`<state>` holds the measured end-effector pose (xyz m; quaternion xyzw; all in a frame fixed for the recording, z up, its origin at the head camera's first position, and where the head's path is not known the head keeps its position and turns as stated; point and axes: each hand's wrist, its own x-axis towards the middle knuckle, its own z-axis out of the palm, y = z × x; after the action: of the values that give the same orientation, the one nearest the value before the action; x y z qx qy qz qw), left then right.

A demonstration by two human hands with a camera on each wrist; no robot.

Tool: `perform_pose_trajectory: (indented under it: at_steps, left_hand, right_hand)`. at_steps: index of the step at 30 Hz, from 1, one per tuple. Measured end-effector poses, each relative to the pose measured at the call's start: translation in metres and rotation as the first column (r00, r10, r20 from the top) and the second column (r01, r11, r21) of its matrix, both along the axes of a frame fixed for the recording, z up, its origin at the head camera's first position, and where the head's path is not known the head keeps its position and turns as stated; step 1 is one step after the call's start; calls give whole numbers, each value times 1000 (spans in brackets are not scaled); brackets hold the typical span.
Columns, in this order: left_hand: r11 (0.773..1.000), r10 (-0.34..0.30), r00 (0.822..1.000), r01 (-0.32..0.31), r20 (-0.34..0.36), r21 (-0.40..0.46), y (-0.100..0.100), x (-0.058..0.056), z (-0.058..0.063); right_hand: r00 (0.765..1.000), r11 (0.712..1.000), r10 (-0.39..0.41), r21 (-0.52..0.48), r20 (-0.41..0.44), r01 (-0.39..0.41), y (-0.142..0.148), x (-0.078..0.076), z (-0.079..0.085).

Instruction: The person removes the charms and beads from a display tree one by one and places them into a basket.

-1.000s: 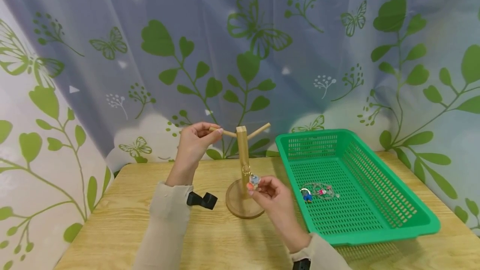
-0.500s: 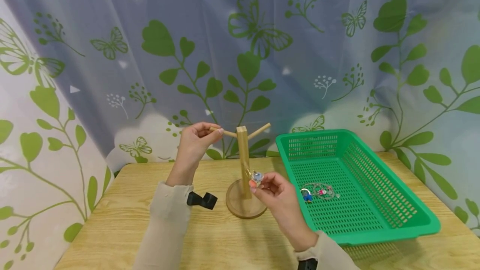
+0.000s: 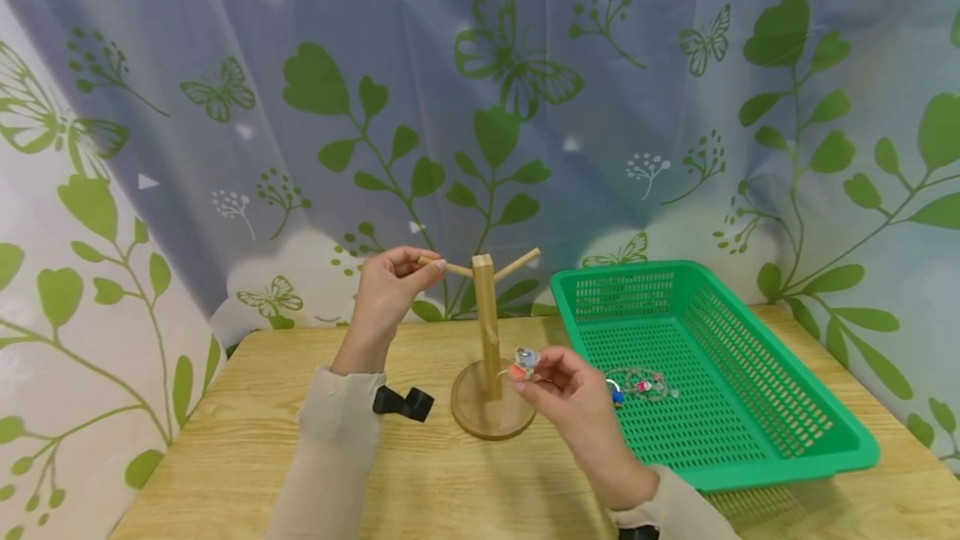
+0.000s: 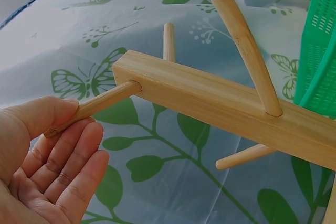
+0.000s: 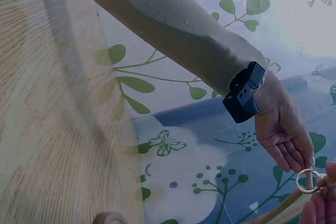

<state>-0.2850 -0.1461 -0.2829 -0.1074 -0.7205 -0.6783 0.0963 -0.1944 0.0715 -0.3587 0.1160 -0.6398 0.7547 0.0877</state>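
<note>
A wooden stand (image 3: 487, 315) with a square post, round base and several pegs stands on the table. My left hand (image 3: 386, 298) pinches the tip of its upper left peg (image 4: 107, 99) between thumb and fingers. My right hand (image 3: 581, 407), low and to the right of the post, pinches a keychain (image 3: 527, 359) with a blue-grey and orange charm. The keychain's gold ring (image 5: 298, 184) shows at the lower right of the right wrist view. In the head view it is thin and blurred against the post, apart from the upper pegs.
A green plastic basket (image 3: 787, 467) sits on the right of the wooden table (image 3: 247, 440). Inside it lie a blue keychain (image 3: 617, 397) and a tangled chain with pink pieces (image 3: 647, 387). A leaf-patterned curtain (image 3: 420, 107) hangs behind.
My right hand has moved right and slightly down, drawing the keychain and its ring away from the front of the post. The left hand has stayed on the peg.
</note>
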Motion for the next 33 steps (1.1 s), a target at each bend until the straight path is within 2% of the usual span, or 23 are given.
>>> perform_pose_trajectory:
  at_steps: [8,14,19,26,33]
  left_hand:
    - [1000,-2,1000,2,-6,-6,0,0,0]
    - [1000,1,1000,-1,-5,-6,1,-1,0]
    - [1000,3,1000,-3,-4,-3,1,-2,-2]
    - [1000,9,1000,-9,1,-9,0,-1,-3]
    - [1000,9,1000,-9,-15,-11,0,-1,-2]
  right_hand:
    - [1000,999,7,39,20,-8,18,0,1]
    - [1000,995,15,102,-1,-15,30,-4,0]
    - [998,987,53,149,34,-57,40,-6,-1]
    - [989,980,111,157,93,-125,55,-9,-3]
    - [990,969,70,227,124,-97,67,-12,-1]
